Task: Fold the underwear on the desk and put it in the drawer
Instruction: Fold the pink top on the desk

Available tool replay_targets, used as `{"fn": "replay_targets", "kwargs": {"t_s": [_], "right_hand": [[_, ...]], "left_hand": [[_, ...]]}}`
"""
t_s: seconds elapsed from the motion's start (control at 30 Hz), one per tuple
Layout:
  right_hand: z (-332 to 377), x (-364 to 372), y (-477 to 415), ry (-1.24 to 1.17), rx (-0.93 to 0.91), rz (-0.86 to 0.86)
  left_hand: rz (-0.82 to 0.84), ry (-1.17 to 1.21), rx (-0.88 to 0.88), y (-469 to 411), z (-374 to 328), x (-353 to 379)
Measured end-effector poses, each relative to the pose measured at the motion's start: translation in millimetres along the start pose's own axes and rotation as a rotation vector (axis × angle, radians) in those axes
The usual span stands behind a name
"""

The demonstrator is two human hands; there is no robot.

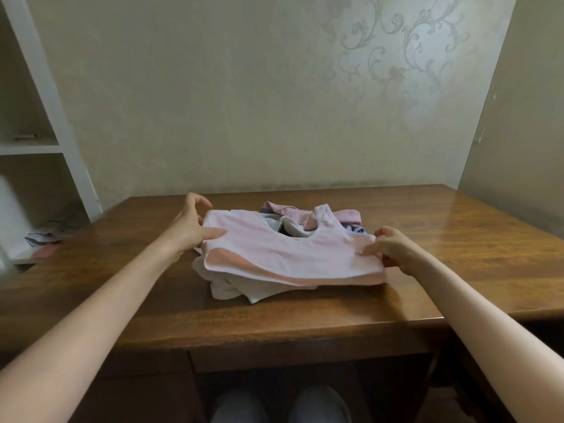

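A pale pink undershirt [274, 254] with a darker pink hem lies spread on top of a pile of underwear in the middle of the brown wooden desk [305, 312]. My left hand [192, 227] pinches its left edge, thumb on top. My right hand [393, 248] grips its right edge at the armhole. Under it are white pieces [238, 288], and behind it a ribbed pink garment [293, 212] and a bit of blue fabric [357, 229]. The desk's drawer front [305, 358] sits shut below the front edge.
A white shelf unit [45, 141] stands at the left with some cloth [45, 236] on its low shelf. Patterned walls close off the back and right of the desk. My knees [280, 407] show under the desk.
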State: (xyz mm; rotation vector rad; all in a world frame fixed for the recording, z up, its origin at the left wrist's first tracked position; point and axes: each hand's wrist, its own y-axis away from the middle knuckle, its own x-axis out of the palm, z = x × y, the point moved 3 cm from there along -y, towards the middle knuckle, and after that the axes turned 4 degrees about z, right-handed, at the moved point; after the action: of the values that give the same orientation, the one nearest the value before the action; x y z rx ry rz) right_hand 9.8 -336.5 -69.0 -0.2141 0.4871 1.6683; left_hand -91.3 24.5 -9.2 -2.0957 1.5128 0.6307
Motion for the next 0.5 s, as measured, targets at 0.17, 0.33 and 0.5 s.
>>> {"fn": "replay_targets", "kwargs": {"t_s": [0.17,0.33,0.5], "right_hand": [[66.6,0.5,22.6,-0.116,-0.462,-0.298],[137.0,41.9,56.3,-0.105,-0.704,-0.018],[139.3,54.5,58.1,-0.56,-0.557,0.164]], "left_hand": [[-0.296,-0.17,0.355,14.4,-84.4,3.4],[-0.299,-0.296,0.594,23.2,-150.9,48.1],[-0.329,-0.455,0.911,25.6,-152.6,81.6]]}}
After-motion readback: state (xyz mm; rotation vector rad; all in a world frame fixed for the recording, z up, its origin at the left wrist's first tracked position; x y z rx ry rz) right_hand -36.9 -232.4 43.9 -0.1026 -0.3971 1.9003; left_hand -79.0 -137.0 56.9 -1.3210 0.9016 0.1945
